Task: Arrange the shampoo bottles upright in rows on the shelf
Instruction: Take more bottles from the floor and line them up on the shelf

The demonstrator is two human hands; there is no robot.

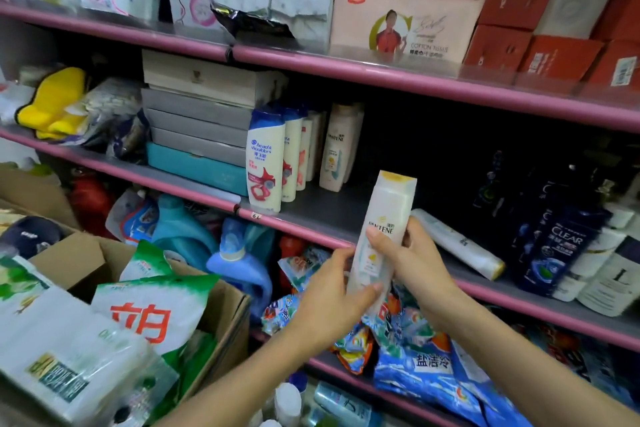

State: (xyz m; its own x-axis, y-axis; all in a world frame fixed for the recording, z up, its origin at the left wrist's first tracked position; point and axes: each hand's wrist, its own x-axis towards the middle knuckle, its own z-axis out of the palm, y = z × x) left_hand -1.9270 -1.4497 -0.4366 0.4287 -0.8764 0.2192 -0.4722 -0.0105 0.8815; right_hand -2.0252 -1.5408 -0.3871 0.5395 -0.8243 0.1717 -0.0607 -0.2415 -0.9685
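Pantene bottle [382, 232] upright before shelf [311, 215], gripped by left hand [332, 302] and right hand [412, 260], fingers [375, 288] curled round it, another bottle [457, 243] lying flat.

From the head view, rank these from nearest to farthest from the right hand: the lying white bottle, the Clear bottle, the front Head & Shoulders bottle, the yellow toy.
From the right hand:
1. Lying white bottle, on the shelf just right of the hand.
2. Clear bottle, upright, farther right.
3. Head & Shoulders bottle, upright, up and left.
4. Yellow toy, far left.
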